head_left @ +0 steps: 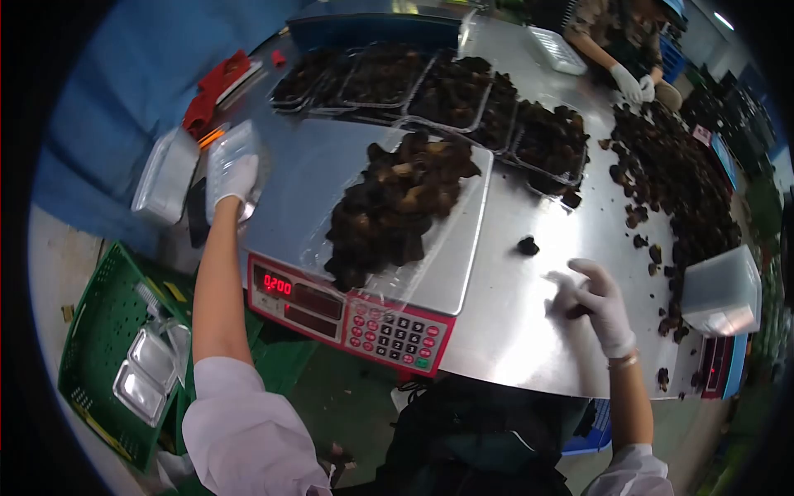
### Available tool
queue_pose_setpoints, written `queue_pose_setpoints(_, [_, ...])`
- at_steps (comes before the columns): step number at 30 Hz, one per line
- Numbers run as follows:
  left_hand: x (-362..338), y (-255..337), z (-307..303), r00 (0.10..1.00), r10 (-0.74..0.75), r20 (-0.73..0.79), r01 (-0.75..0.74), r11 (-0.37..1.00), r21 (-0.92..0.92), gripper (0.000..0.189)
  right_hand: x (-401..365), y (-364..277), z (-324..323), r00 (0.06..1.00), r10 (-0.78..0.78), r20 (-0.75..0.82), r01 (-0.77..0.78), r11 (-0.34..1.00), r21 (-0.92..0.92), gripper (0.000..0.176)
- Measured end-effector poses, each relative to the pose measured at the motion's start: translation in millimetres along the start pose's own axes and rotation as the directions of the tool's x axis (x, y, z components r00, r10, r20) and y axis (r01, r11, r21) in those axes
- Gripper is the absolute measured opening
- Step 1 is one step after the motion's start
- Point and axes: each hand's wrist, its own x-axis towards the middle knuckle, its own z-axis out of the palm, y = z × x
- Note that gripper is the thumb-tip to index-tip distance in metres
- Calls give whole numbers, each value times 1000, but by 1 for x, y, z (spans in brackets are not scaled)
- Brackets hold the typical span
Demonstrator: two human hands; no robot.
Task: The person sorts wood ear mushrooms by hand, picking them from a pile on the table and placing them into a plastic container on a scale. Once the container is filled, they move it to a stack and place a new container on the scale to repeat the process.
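My left hand (237,178), in a white glove, is closed on the clear plastic trays (227,149) stacked left of the scale; its fingertips are partly lost against the plastic. On the red-framed scale (281,165), whose display reads 0.200, lies a clear tray heaped with dark wood ear mushrooms (393,207). My right hand (608,310), also gloved, hovers over the metal table (513,331) right of the scale, thumb and forefinger apart. A dark, blurred patch shows below its fingertips. A single mushroom piece (528,245) lies just beyond it.
Filled trays (451,91) line the scale's far side. A mushroom pile (678,190) spreads along the right, near a stack of plastic containers (724,289). Another person's gloved hands (635,85) are at the far right. A green crate (99,331) stands low at left.
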Motion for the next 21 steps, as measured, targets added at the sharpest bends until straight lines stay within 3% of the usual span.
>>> queue_pose_setpoints(3, [21, -26, 9, 1000, -10, 14, 12, 986, -164, 53, 23, 17, 21, 981, -191, 19, 192, 973, -129, 64])
queue_pose_setpoints(4, [15, -20, 5, 999, -42, 32, 47, 979, -198, 53, 32, 17, 29, 980, -199, 14, 199, 972, -126, 64])
queue_pose_setpoints(6, [2, -6, 5, 996, -83, 24, 87, 968, -235, 53, 52, 18, 40, 930, -366, -22, 345, 893, -289, 71])
queue_pose_setpoints(9, [-8, 10, 1, 977, -213, 24, 208, 913, -350, 52, 89, 26, 39, 923, -382, -38, 353, 883, -309, 74])
queue_pose_setpoints(13, [-9, 13, -8, 943, -328, 58, 320, 845, -427, 49, 110, 27, 52, 759, -650, 36, 584, 656, -478, 61])
queue_pose_setpoints(14, [-8, 15, -6, 927, -366, 82, 362, 819, -446, 48, 101, 24, 50, 872, -490, -2, 440, 786, -434, 52])
queue_pose_setpoints(15, [8, 0, 3, 929, -363, 69, 354, 820, -450, 48, 102, 23, 51, 865, -502, -2, 452, 782, -430, 52])
queue_pose_setpoints(17, [56, -64, 29, 988, -82, -132, 68, 992, -103, 44, 106, 24, 52, 881, -466, -76, 377, 791, -481, 51])
queue_pose_setpoints(18, [74, -86, 35, 978, -92, -187, 61, 984, -167, 43, 111, 29, 53, 877, -476, -71, 389, 788, -477, 51])
queue_pose_setpoints(19, [64, -68, 12, 975, -93, -202, 59, 984, -169, 43, 118, 33, 54, 772, -634, -51, 501, 655, -566, 51])
queue_pose_setpoints(20, [51, -53, -18, 919, -89, -384, 16, 982, -189, 45, 123, 36, 52, 645, -764, -11, 581, 499, -643, 51])
queue_pose_setpoints(21, [28, -30, -53, 830, -85, -551, -29, 980, -195, 47, 124, 34, 51, 641, -768, -7, 589, 498, -636, 51])
